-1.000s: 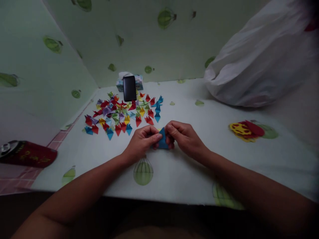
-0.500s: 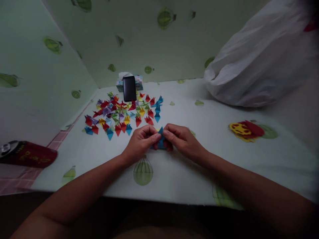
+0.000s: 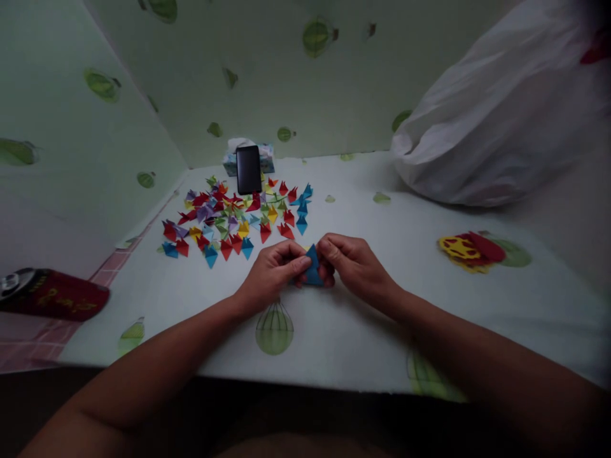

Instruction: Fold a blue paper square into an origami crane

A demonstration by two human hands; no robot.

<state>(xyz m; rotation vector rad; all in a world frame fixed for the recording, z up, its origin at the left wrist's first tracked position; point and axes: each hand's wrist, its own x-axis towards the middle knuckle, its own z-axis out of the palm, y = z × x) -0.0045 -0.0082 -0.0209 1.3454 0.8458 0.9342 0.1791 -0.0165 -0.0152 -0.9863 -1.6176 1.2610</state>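
Head view: we pinch a blue folded paper piece (image 3: 312, 267) between our left hand (image 3: 272, 272) and right hand (image 3: 353, 266) — both closed on it, low over the worktop (image 3: 382, 305), near the colourful paper pieces (image 3: 233, 216).

A pale surface (image 3: 363, 318) printed with green balloons carries folded paper pieces (image 3: 233, 216) at centre left, a white bag (image 3: 501, 114) upper right, red-yellow paper (image 3: 470, 250) right.

Both forearms are bare from elbow to wrist, with no sleeve in view, and the left hand (image 3: 271, 273) and right hand (image 3: 354, 267) wear no gloves, rings, watch or bracelets.
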